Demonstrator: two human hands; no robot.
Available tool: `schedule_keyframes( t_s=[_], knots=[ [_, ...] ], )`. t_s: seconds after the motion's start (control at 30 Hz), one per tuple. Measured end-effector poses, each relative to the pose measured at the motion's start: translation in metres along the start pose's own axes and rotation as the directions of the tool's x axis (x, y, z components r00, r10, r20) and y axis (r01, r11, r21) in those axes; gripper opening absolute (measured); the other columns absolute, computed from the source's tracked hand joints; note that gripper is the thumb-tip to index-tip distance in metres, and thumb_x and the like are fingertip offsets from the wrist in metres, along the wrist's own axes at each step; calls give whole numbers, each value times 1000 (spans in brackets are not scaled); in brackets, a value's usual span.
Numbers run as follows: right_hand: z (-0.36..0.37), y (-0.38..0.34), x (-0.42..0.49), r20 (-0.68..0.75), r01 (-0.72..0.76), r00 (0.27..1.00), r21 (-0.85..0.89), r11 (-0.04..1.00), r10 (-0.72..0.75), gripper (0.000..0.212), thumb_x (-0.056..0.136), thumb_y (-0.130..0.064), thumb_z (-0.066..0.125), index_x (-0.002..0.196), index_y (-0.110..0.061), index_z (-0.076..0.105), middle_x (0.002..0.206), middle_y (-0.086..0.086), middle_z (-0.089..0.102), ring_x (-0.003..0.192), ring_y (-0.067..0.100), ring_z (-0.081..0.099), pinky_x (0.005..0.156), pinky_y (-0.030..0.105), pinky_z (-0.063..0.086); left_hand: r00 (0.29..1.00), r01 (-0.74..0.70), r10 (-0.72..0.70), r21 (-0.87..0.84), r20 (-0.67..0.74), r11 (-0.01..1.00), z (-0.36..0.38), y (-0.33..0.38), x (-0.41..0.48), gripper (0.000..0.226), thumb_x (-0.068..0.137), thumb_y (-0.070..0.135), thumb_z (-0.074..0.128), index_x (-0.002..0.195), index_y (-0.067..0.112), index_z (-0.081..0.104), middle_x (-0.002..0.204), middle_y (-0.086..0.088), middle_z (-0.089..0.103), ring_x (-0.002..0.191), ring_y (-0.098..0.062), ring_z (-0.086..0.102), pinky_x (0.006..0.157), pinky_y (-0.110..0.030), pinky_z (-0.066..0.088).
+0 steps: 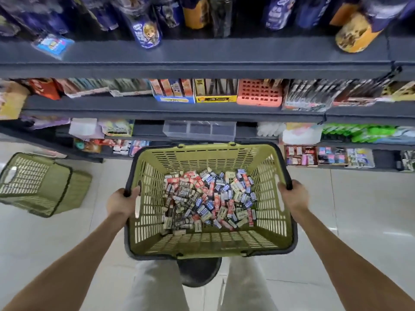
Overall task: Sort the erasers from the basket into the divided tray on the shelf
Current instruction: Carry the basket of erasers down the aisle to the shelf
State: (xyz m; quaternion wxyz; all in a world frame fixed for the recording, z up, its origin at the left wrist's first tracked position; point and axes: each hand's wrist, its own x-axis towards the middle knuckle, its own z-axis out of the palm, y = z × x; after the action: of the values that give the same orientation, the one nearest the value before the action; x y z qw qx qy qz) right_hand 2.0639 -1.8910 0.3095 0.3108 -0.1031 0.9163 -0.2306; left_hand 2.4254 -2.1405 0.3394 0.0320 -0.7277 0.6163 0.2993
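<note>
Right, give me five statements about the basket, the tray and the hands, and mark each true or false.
1. The left hand and right hand both grip the rim of the basket. True.
2. The erasers lie heaped in that basket. True.
3. The divided tray already holds erasers. False: no erasers show in its compartments.
4. The second green basket stands on a shelf. False: it lies tipped on the floor, to the left.
5. The divided tray sits on a low shelf just beyond the held basket. True.
</note>
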Motion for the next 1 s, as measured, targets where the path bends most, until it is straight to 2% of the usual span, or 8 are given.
schedule_keyframes(
  t_s=[0.1,0.17,0.33,0.47,0.67,0.73,0.9,1.0],
  knots=[
    [26,2,-3,-51,-52,997,73,996,55,13,89,-24,56,87,-12,57,70,8,60,64,27,56,57,28,41,994,-61,60,6,92,998,6,-4,43,39,93,42,55,73,8,58,77,-19,65,77,-37,61,71,-43,51],
    [43,2,0,-76,-82,993,87,993,89,15,89,-26,56,87,-11,57,73,9,61,68,29,57,61,30,42,986,-116,111,39,124,992,11,-9,70,42,92,44,55,68,9,55,68,-14,62,74,-37,62,66,-39,49],
    [85,11,17,-134,-122,982,103,987,135,19,90,-29,57,85,-10,58,60,1,54,54,17,52,46,23,33,960,-217,194,98,203,971,37,-23,123,47,92,46,54,70,5,58,65,-13,61,71,-34,61,64,-36,48],
    [112,25,39,-138,-119,982,101,988,132,19,91,-30,57,84,-13,57,61,2,55,55,18,52,46,24,35,943,-275,251,86,218,958,69,-37,153,49,92,42,57,62,4,53,60,-13,58,69,-36,61,58,-35,43],
    [142,52,81,-89,-111,989,77,991,118,21,90,-31,58,87,-10,58,64,2,55,60,20,53,53,27,38,937,-305,280,97,211,947,117,-49,184,47,90,42,59,55,14,45,54,-8,53,63,-33,59,57,-34,44],
    [150,59,96,-69,-103,992,41,994,105,22,90,-32,59,86,-11,60,63,3,57,59,21,54,50,26,38,938,-310,285,107,197,945,132,-53,194,46,90,41,60,54,16,45,52,-5,51,61,-32,58,53,-32,40],
    [170,76,129,23,-73,997,-19,997,73,15,86,-26,64,81,-11,64,69,5,64,62,18,58,51,23,41,929,-346,315,153,192,926,167,-65,215,45,90,41,60,54,18,44,49,0,48,54,-24,49,47,-28,30],
    [179,82,141,64,-75,995,-35,997,77,12,81,-22,68,77,-11,66,68,5,65,64,21,60,54,24,43,921,-372,329,215,208,903,179,-61,227,47,90,43,58,57,12,47,53,-5,52,61,-29,55,50,-31,35]
  ],
)
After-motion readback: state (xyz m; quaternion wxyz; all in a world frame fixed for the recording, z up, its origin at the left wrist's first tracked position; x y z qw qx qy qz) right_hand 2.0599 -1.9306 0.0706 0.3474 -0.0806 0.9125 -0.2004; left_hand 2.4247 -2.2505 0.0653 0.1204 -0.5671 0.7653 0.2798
